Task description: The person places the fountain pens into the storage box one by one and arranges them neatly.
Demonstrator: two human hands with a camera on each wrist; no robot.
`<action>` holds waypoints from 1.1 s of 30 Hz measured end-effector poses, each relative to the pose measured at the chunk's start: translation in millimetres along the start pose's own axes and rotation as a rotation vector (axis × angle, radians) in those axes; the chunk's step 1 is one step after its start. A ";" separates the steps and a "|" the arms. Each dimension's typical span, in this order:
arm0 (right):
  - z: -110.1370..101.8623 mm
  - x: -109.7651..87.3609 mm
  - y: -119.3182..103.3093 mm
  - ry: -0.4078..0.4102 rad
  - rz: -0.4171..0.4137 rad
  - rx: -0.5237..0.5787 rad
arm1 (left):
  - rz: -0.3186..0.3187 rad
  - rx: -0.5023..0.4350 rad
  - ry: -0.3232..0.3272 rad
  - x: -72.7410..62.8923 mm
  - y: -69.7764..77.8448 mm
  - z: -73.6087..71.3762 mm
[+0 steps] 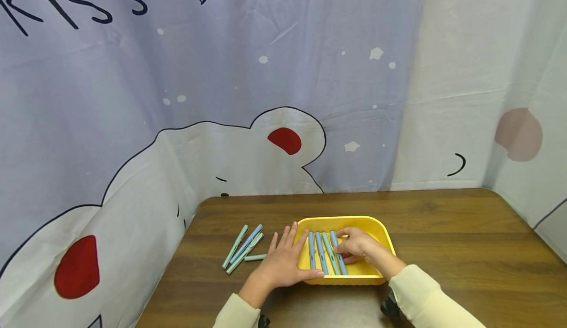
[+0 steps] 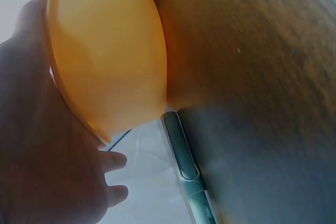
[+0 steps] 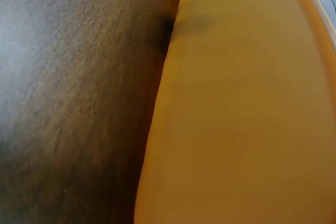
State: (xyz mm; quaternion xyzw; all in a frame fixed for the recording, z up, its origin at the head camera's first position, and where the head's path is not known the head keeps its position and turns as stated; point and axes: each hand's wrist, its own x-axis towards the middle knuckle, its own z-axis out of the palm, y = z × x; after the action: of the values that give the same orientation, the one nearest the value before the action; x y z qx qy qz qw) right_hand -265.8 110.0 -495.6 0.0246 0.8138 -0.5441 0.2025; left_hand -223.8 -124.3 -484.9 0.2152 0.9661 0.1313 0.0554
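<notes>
A yellow tray (image 1: 363,279) stands on the table with several pens lying side by side in it. Among them are a light green pen (image 1: 330,252) and, at the right end of the row, a blue pen (image 1: 339,254). My right hand (image 1: 356,244) reaches over the tray's right side, thumb and fingers bent at that blue pen and holding it. Spread across the left rim, my left hand (image 1: 285,259) rests with straight fingers. The left wrist view shows it along the tray's wall (image 2: 110,51). The right hand is hidden in the right wrist view.
Left of the tray lies a loose cluster of green and blue pens (image 1: 242,249). One green pen (image 1: 255,257) lies apart, close by the left hand and partly covered by it. A printed curtain (image 1: 345,96) hangs behind the wooden table (image 1: 456,249).
</notes>
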 end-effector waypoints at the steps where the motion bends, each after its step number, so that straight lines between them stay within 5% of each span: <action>1: 0.4 -0.7 -0.5 0.004 0.000 -0.004 | 0.000 -0.002 0.001 -0.2 0.2 0.2; 15: 5.5 -6.0 -1.8 0.086 -0.005 -0.134 | -0.003 -0.009 0.007 -0.2 -0.9 4.1; 33: 6.2 -8.1 0.4 0.099 -0.033 -0.088 | -0.003 -0.014 0.016 -0.9 0.1 3.1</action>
State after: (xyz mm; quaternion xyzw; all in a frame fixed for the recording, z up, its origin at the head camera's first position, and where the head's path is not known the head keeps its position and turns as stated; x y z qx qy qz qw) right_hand -256.3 106.0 -495.1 0.0290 0.8463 -0.5092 0.1538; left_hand -222.4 -123.9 -487.8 0.2124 0.9659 0.1398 0.0494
